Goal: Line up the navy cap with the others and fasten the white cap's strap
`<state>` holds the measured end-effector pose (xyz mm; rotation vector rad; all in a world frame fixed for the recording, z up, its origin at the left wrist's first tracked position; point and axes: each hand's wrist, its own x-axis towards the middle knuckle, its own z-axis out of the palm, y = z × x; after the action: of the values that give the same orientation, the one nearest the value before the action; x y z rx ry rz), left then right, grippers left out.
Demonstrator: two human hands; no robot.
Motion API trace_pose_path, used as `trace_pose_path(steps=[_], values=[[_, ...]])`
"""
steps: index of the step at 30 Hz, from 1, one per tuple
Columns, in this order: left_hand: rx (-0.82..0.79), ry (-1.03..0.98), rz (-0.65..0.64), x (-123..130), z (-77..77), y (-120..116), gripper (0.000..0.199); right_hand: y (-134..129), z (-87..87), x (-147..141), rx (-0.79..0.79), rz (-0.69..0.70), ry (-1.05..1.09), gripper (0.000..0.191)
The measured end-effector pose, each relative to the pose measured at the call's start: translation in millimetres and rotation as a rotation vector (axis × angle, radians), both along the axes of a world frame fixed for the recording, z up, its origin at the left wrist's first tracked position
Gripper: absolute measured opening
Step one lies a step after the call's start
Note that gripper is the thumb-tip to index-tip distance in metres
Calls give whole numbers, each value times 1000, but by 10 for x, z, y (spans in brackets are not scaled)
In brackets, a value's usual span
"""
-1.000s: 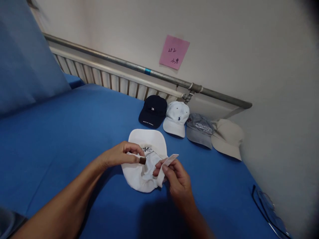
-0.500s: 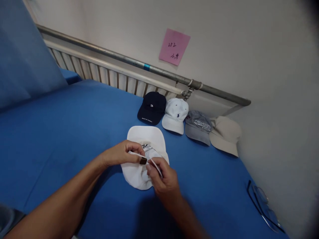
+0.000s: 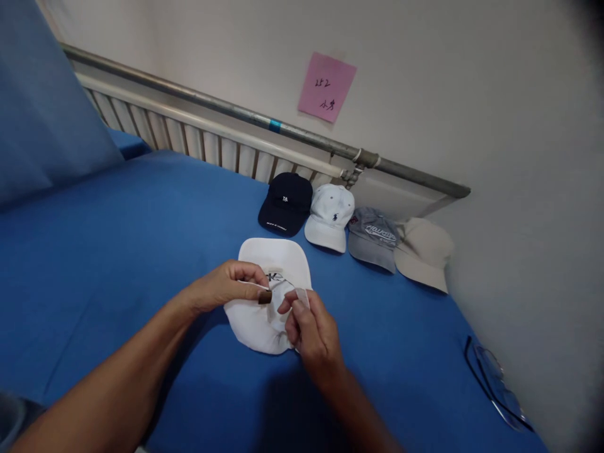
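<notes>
Wall [image 3: 519, 126]: pale, matte, upright along the far and right sides.
Bed-like surface [image 3: 132, 220]: smooth blue cover, faint creases; broad stretch at left, slimmer strip between white cap [image 3: 276, 251] and cap row, right edge slanting toward the wall.
Hanging cloth [image 3: 47, 94]: blue, softly folded, upper left.
Radiator [image 3: 207, 143]: white, ribbed, behind the far edge.
Pipe [image 3: 189, 95]: round grey metal, blue band, above the radiator.
Cap row: navy cap [image 3: 285, 201], pale cap with dark emblem [image 3: 328, 217], grey cap [image 3: 374, 236] with script, beige cap [image 3: 425, 251]; side by side near the wall, curved brims toward the camera.
White cap: center, brim toward the row, hollow inside and dark lettering in view, between the two hands.
Left hand [image 3: 224, 286]: closed on the cap's back band, thumb at the brown piece.
Right hand [image 3: 314, 327]: narrow pinch on the strap end, apart from the left.
Glasses [image 3: 495, 380]: thin dark frame, near the right edge.
Pink note [image 3: 327, 88]: square, handwritten, on the wall.
Strap end [image 3: 302, 296]: pale, flat, upright between fingers.
Brown piece [image 3: 265, 297]: small, squarish, material unclear.
</notes>
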<state>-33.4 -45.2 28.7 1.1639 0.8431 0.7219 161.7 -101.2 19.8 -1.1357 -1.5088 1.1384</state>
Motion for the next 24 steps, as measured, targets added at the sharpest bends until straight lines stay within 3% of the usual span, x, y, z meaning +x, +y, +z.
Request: trace_pose_path(steps=[4, 8, 14, 18, 24], values=[[-112, -125, 50, -43, -30, 34, 24, -15, 13, 49, -3, 109, -57, 29], [-152, -125, 66, -48, -96, 71, 27, -32, 28, 98, -27, 174, -88, 28], [-102, -156, 18, -77, -218, 131, 23, -8, 62, 145, 38, 184, -156, 28], [-56, -179, -15, -72, -221, 151, 21, 19, 91, 149, 106, 227, -228, 28], [66, -175, -227, -27, -156, 129, 9, 93, 95, 92, -56, 239, -310, 33]])
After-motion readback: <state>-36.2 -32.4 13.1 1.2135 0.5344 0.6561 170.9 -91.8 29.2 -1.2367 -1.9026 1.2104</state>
